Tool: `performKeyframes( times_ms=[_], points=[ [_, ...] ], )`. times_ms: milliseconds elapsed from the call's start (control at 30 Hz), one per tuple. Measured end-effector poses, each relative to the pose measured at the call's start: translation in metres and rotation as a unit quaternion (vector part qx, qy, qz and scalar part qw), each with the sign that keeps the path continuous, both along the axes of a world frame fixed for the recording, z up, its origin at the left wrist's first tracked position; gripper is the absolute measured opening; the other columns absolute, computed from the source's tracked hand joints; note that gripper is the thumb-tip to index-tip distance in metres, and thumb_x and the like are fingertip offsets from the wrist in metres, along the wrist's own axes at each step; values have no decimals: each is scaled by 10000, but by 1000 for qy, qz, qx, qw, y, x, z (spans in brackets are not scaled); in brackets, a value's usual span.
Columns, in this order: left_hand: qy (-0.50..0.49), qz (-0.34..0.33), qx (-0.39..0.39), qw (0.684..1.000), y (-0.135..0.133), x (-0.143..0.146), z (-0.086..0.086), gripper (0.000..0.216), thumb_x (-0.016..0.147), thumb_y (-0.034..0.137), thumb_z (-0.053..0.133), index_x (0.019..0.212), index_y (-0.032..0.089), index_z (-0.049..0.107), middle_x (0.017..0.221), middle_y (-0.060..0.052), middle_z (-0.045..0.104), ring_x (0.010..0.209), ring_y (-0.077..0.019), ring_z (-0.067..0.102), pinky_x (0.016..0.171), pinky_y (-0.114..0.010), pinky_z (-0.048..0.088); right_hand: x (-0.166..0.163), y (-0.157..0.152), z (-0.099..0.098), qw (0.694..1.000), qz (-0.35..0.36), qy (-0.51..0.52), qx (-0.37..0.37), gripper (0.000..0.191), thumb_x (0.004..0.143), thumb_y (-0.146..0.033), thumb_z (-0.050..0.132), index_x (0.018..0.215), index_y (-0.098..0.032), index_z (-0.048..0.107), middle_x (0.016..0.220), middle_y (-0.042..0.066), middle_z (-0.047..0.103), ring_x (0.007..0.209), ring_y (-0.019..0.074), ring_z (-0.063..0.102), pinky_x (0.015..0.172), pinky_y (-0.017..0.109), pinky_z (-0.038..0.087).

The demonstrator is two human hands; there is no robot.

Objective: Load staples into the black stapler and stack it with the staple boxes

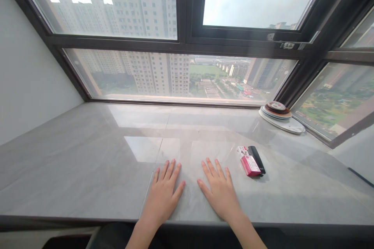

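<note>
My left hand (pixel 163 193) lies flat, palm down, on the grey marble window ledge (pixel 87 155) near its front edge, fingers stretched out and holding nothing. My right hand (pixel 219 190) rests the same way just beside it, fingers spread, also holding nothing. A small pink and white packet (pixel 248 160) lies a short way right of my right hand, with a black lighter-like object (pixel 257 158) pressed against its right side. Neither hand touches them.
A stack of round plates (pixel 279 116) sits at the back right corner by the window. Large dark-framed windows (pixel 187 42) close off the back and right. A white wall (pixel 26 70) bounds the left side.
</note>
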State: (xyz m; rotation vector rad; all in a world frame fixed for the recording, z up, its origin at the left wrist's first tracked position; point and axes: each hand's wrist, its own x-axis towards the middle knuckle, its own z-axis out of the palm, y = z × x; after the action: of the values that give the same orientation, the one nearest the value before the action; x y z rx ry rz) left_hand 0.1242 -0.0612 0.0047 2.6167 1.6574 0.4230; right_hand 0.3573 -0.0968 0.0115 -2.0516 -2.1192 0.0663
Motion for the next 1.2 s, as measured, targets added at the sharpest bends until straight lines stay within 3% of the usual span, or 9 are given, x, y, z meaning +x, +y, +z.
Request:
performKeyframes(
  times_ms=[400, 1200],
  points=[
    [-3, 0, -12, 1000, -4, -2, 8, 582, 1072, 488, 352, 1633, 350, 278, 1711, 5, 219, 1588, -266, 186, 1266, -538, 215, 0, 0, -3, 1000, 2, 7, 11, 662, 1039, -611, 302, 1646, -349, 260, 1717, -45, 169, 1596, 301, 111, 1267, 580, 80],
    [0, 2, -26, 1000, 0, -4, 5, 589, 1063, 506, 361, 1632, 383, 268, 1709, 15, 214, 1583, -278, 209, 1261, -553, 231, 3, 0, -7, 1000, 8, 12, 10, 656, 1036, -595, 305, 1644, -356, 256, 1714, -48, 174, 1598, 296, 106, 1268, 587, 68]
  ],
)
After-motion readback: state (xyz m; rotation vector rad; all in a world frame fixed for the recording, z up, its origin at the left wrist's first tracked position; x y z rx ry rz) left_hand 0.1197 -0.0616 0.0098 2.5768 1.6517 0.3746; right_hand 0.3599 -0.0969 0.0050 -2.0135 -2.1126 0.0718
